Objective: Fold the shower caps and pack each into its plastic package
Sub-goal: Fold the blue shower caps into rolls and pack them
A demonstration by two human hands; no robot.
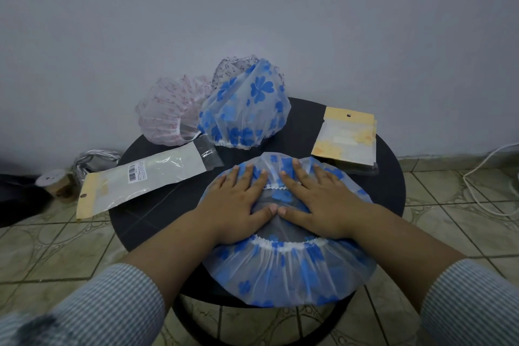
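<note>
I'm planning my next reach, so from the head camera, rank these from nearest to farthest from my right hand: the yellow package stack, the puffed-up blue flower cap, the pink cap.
1. Yellow package stack: just up and to the right of the right hand.
2. Puffed-up blue flower cap: behind, toward the table's middle.
3. Pink cap: far back left, past the blue one.

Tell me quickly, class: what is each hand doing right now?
Left hand: open, fingers flat, pressing on the blue cap.
Right hand: open, fingers flat, pressing on the same cap.
</note>
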